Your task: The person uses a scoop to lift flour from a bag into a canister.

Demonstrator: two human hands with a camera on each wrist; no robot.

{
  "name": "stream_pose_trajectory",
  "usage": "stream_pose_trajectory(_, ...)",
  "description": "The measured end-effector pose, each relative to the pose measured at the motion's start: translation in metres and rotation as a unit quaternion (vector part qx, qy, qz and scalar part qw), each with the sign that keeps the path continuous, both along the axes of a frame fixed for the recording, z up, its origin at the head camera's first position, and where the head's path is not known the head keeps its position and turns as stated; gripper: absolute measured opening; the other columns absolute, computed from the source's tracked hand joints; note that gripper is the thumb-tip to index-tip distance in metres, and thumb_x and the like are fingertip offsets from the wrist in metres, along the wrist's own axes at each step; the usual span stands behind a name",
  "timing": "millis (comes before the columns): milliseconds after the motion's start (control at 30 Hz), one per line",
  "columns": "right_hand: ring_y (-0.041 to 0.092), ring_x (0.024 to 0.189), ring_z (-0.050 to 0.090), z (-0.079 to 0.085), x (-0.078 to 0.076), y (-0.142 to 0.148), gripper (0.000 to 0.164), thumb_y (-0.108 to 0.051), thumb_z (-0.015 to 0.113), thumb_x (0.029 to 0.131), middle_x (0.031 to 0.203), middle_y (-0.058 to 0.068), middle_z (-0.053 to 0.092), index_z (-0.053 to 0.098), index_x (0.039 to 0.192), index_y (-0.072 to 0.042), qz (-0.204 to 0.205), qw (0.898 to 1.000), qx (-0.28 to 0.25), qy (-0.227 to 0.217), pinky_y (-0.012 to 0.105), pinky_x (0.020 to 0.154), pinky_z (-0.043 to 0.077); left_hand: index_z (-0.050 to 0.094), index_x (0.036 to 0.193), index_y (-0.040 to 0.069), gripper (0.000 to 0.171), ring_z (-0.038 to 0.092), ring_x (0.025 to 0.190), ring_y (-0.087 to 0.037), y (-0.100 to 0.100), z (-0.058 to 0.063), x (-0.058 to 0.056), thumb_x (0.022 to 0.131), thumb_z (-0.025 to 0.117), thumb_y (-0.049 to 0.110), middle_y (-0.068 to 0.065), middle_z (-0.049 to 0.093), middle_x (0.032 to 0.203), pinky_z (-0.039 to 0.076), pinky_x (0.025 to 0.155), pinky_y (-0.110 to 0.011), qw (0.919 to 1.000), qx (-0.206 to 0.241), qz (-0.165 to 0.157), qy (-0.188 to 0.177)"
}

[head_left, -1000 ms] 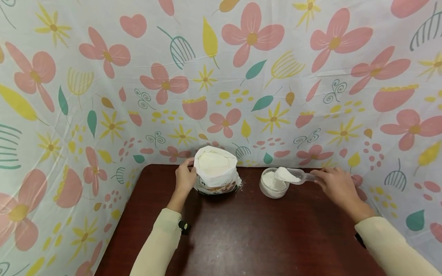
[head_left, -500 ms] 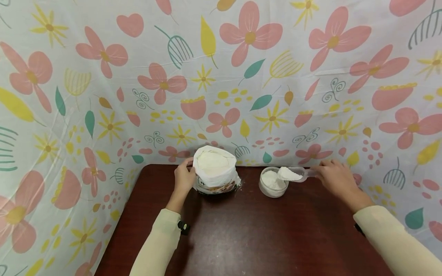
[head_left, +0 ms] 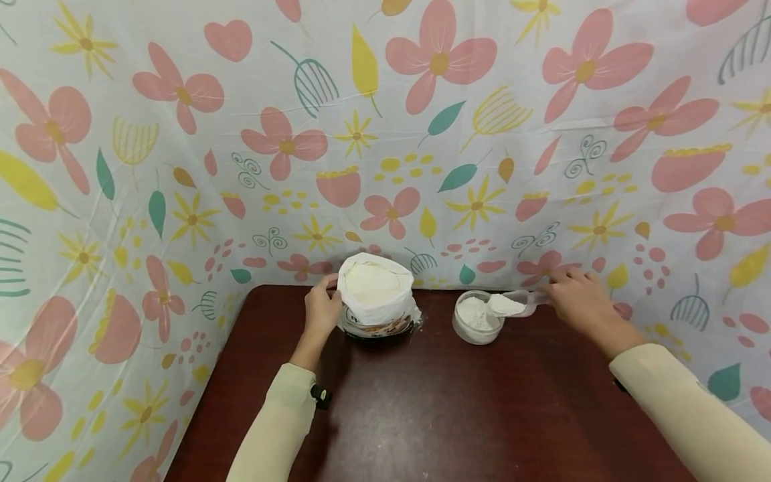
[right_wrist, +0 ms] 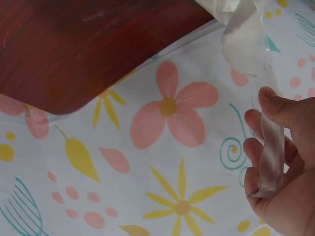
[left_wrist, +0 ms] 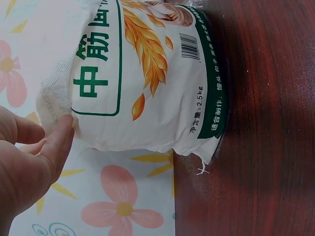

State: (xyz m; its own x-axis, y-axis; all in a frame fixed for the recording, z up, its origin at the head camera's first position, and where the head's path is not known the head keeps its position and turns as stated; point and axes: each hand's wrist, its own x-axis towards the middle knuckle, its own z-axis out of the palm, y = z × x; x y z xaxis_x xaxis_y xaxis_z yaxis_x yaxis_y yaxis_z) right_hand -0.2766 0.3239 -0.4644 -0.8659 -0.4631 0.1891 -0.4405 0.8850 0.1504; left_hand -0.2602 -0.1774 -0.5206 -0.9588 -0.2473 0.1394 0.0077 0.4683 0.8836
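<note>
A white flour bag [head_left: 378, 313], rolled open at the top and full of flour, stands near the table's back edge. My left hand [head_left: 322, 309] pinches its left rim; the left wrist view shows fingertips [left_wrist: 65, 125] at the folded cloth edge of the bag [left_wrist: 142, 98]. To the right sits a round clear bowl [head_left: 471, 331] with flour in it. My right hand [head_left: 579, 298] grips a clear scoop [head_left: 530, 302] by its handle [right_wrist: 271, 152]. Heaped with flour [head_left: 504, 305], the scoop overlaps the bowl's right rim in the head view.
The dark red wooden table [head_left: 397, 408] reaches back to a flowered cloth [head_left: 391, 134] that hangs behind and along the left side. A little spilled flour [head_left: 419, 323] lies at the bag's right. Both wrists wear black bands.
The loaded scoop has shifted slightly right over the bowl, and my right hand has moved up and a little left. The left hand and the bag stay where they were.
</note>
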Motion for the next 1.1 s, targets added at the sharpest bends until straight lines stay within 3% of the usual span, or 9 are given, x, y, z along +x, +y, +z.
stream_pose_trajectory(133,0.040,0.099,0.059,0.004,-0.002,-0.005,0.021,-0.014,0.084,0.084,0.101,0.009,0.066,0.081,0.104,-0.020,0.015,1.000,0.020,0.012,0.054,0.071,0.049,0.063,0.139,0.007,0.037,0.070,0.103,-0.029,0.001,0.000,0.000,0.103,0.056,0.002,-0.015,0.069,0.126,0.062,0.073,-0.037,1.0000,0.001,-0.001,0.000)
stream_pose_trajectory(367,0.040,0.097,0.060,0.004,-0.007,-0.009,0.022,-0.011,0.086,0.081,0.095,0.008,0.066,0.081,0.101,-0.019,0.039,0.998,0.041,0.032,0.057,0.080,0.050,0.063,0.139,0.006,0.037,0.070,0.101,-0.028,0.001,0.000,0.000,0.103,0.056,0.001,-0.015,0.069,0.126,0.062,0.071,-0.038,1.0000,-0.002,-0.003,0.002)
stream_pose_trajectory(600,0.035,0.087,0.060,0.006,-0.012,-0.013,0.014,-0.007,0.085,0.080,0.083,0.007,0.060,0.080,0.090,-0.016,0.043,0.996,0.058,0.054,0.053,0.068,0.051,0.064,0.139,0.006,0.037,0.069,0.102,-0.029,0.001,-0.001,0.000,0.103,0.056,0.001,-0.015,0.070,0.126,0.061,0.074,-0.040,0.9999,-0.009,-0.002,0.011)
stream_pose_trajectory(800,0.034,0.086,0.054,0.010,-0.016,-0.016,0.015,-0.005,0.084,0.080,0.083,0.010,0.057,0.081,0.089,-0.016,0.045,0.995,0.070,0.060,0.047,0.059,0.044,0.064,0.138,0.006,0.037,0.070,0.102,-0.029,0.001,-0.001,0.000,0.102,0.056,0.001,-0.014,0.070,0.126,0.061,0.073,-0.040,0.9998,-0.008,-0.005,0.015)
stream_pose_trajectory(1100,0.038,0.103,0.058,0.023,-0.017,-0.026,0.023,-0.001,0.078,0.086,0.101,0.009,0.068,0.082,0.098,-0.020,0.036,0.994,0.100,0.020,0.052,0.070,0.048,0.064,0.137,0.005,0.037,0.070,0.104,-0.031,0.000,-0.001,-0.001,0.102,0.057,0.000,-0.015,0.071,0.125,0.061,0.079,-0.044,0.9995,-0.017,-0.002,0.026)
